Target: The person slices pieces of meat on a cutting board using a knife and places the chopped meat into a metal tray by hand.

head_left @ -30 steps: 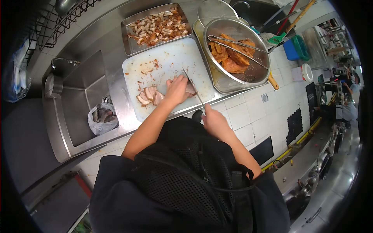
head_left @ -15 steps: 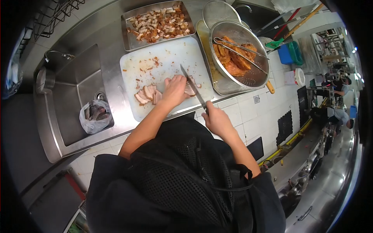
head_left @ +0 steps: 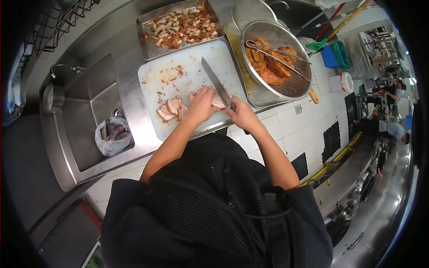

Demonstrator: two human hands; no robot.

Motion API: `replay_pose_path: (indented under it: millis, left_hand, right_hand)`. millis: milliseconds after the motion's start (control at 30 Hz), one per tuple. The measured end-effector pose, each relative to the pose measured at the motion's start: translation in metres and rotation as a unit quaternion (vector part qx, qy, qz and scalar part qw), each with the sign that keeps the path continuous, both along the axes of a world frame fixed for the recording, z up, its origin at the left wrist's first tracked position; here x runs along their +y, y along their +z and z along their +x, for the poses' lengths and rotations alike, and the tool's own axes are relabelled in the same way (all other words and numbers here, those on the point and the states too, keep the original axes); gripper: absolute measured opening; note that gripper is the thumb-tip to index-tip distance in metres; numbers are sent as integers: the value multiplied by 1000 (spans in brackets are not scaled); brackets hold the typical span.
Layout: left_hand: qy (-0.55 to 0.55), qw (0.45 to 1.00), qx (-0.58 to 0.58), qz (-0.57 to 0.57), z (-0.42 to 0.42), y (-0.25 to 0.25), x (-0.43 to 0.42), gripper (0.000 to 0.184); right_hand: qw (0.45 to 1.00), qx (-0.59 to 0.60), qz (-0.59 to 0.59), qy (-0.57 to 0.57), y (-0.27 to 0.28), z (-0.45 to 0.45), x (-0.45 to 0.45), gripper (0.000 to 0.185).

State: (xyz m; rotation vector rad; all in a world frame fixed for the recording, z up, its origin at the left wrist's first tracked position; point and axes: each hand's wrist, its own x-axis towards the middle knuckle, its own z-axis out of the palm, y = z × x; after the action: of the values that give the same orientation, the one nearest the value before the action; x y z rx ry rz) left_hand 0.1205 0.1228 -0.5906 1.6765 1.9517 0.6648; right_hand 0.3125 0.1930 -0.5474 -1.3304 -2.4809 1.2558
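My right hand [head_left: 244,115] grips a long knife [head_left: 215,81] by its handle, the blade slanting forward and left over the white cutting board [head_left: 154,87]. Close by, my left hand [head_left: 202,105] presses curled fingers onto a piece of roast pork [head_left: 218,102], which it partly covers. The blade is right beside that piece; whether it touches the meat I cannot tell. To the left of my left hand lie several cut pork slices [head_left: 170,109]. Small brown crumbs are scattered across the board.
Behind the board stands a metal tray [head_left: 142,38] of chopped pork. A colander [head_left: 298,85] to the right holds large browned meat pieces and tongs [head_left: 283,52]. At left, a sink [head_left: 82,96] contains a plastic bag [head_left: 111,145] of dark contents. Two people are far right.
The knife has shifted forward and left, its tip now farther up the board. My right hand has moved up and closer to the left hand, which stays on the pork.
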Motion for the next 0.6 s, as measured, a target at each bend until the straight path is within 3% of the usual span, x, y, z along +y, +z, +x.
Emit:
replay_pose_path:
  millis: [133, 200, 333, 500, 600]
  left_hand:
    - [47, 999, 9, 22, -2, 24, -6, 56]
    - [-4, 998, 55, -29, -4, 27, -4, 54]
    - [11, 997, 72, -8, 2, -2, -2, 52]
    - [12, 999, 6, -30, -4, -7, 1, 49]
    - [2, 1000, -12, -28, -6, -5, -1, 53]
  right_hand:
    - [998, -45, 39, 22, 49, 14, -28, 34]
    - [990, -123, 39, 48, 68, 20, -47, 39]
    - [984, -163, 29, 66, 77, 28, -63, 37]
    - [998, -56, 24, -15, -22, -4, -40, 32]
    - [1000, 1, 24, -10, -9, -28, -12, 34]
